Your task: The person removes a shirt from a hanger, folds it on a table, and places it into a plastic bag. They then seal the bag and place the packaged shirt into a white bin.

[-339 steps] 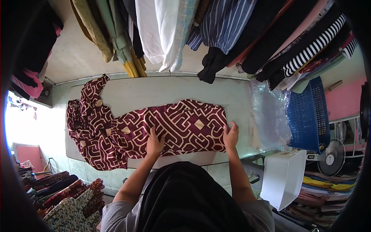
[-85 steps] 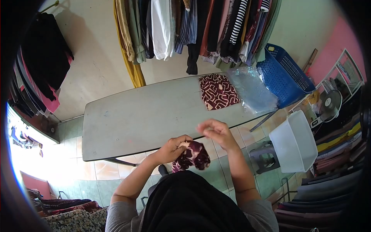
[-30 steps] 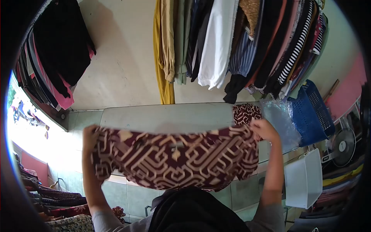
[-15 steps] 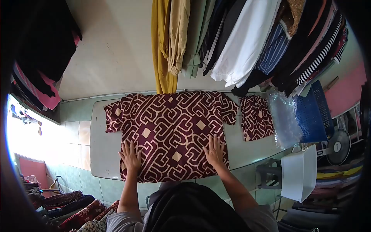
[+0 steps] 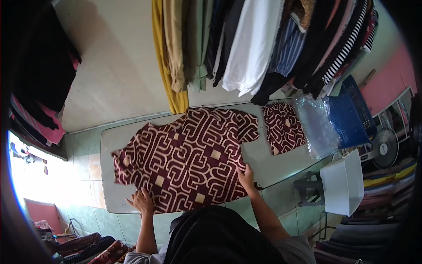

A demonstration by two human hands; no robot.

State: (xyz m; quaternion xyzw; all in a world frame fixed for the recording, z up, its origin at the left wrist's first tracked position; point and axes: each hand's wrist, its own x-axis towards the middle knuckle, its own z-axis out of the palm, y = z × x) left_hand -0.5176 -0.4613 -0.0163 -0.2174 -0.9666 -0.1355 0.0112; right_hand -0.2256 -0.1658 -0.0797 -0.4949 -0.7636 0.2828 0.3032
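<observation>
A maroon short-sleeved shirt with a cream looping pattern and cream squares lies spread on a grey table, tilted, its left sleeve nearer me. My left hand is at its lower left edge, thumb and forefinger pinching the cloth while other fingers stick out to the left. On the right side edge, my right hand grips the fabric with the thumb on top; the fingers underneath are hidden. To the right lies a folded piece of the same patterned cloth, touched by neither hand.
Beside the folded cloth are clear plastic bags and a blue basket. Garments hang over the table's back edge. A white bin, a grey stool and a fan stand right. Folded fabrics sit lower left.
Both hands, flat on the shirt before, have moved to its side edges and closed on the cloth. The shirt has turned, its left side coming nearer me. The camera view has shifted and tilted.
</observation>
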